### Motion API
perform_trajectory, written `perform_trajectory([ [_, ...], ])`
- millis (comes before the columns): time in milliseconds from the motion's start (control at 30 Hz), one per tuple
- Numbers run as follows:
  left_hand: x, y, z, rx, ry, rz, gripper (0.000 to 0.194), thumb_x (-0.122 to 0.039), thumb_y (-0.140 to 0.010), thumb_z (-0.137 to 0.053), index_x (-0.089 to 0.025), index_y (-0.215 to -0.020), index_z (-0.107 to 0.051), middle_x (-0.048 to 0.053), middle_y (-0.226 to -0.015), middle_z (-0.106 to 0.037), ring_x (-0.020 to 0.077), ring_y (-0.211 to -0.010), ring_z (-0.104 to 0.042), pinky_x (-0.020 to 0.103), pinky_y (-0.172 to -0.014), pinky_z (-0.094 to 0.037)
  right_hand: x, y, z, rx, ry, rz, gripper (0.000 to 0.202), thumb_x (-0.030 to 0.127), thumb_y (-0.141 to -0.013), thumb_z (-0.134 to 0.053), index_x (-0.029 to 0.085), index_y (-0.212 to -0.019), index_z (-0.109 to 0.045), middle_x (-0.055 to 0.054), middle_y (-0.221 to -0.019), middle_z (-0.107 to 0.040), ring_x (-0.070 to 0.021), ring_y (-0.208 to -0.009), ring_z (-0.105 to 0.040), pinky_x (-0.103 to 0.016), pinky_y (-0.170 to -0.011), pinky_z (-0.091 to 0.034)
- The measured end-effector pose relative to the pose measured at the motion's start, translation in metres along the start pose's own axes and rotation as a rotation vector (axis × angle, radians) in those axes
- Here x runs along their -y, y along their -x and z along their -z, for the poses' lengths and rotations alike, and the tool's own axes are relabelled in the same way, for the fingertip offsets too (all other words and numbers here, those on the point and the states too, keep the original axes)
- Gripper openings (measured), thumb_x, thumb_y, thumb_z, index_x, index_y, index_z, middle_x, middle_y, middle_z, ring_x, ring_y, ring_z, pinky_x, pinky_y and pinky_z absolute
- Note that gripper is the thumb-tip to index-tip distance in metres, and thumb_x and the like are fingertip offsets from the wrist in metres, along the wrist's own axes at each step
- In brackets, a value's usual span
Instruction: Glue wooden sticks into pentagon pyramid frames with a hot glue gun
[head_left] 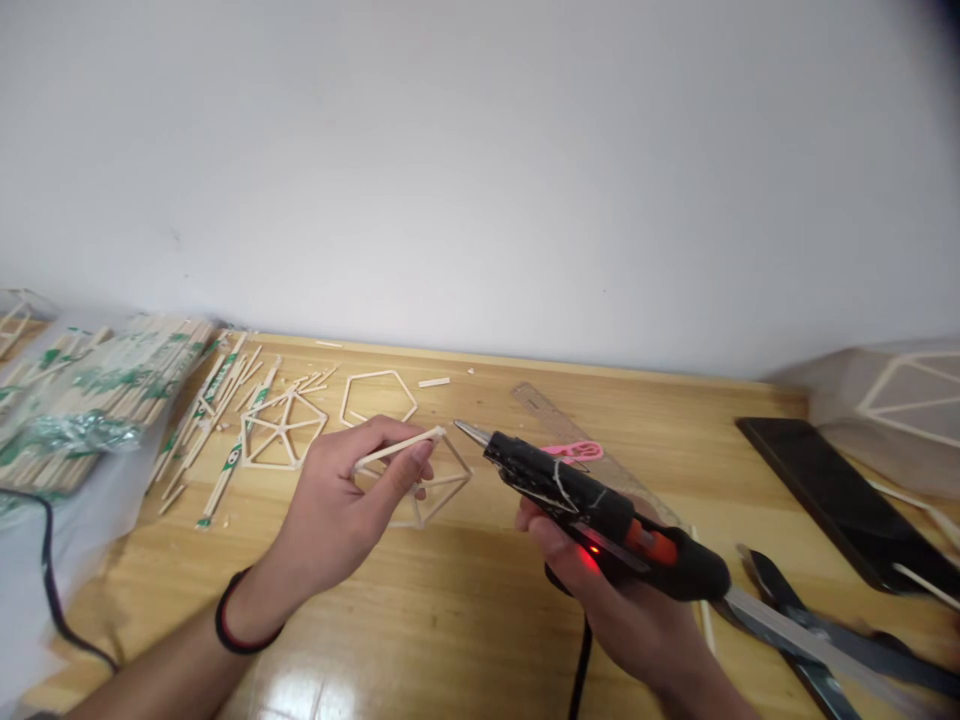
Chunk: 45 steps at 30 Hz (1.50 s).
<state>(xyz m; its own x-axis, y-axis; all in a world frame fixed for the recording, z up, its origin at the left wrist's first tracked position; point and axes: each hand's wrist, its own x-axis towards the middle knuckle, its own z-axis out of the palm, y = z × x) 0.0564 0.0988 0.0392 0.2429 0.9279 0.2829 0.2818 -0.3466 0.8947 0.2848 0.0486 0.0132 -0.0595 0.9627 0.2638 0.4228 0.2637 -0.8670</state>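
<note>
Between the thumb and fingers of my left hand (341,500) is a hexagonal stick frame (448,490) with spokes, held a little above the table. My right hand (630,610) is wrapped round a black glue gun (570,490), whose red light glows. Its metal nozzle points left, close to the frame's upper corner; whether the two touch I cannot tell. A clear glue stick (780,615) sticks out of the gun's back. Behind my left hand lie a spoked stick frame (283,428) and a plain hexagon of sticks (379,373).
Packs of wrapped chopsticks (142,370) and loose sticks (217,410) lie at the left. A clear ruler (540,400) and a pink-handled tool (581,451) rest behind the gun. At the right are a black phone (832,490), dark scissors (795,610) and a larger stick structure (907,390).
</note>
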Motion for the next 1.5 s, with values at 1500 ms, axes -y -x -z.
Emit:
perform_trajectory([
  [1500,0.007,0.001,-0.003,-0.037,-0.192,-0.143,0.009,-0.021,-0.096,-0.074,-0.018,-0.088,-0.077,-0.002,-0.074,-0.079,0.0091,-0.062,-0.072,0.018,-0.063,-0.051,0.005,-0.015,-0.004,0.067,0.090,0.360,0.026,0.015,-0.089,-0.066,0.025,-0.072,-0.049,0.004,-0.062,-0.052,-0.0140,-0.055,-0.049,-0.027,-0.052,-0.037],
])
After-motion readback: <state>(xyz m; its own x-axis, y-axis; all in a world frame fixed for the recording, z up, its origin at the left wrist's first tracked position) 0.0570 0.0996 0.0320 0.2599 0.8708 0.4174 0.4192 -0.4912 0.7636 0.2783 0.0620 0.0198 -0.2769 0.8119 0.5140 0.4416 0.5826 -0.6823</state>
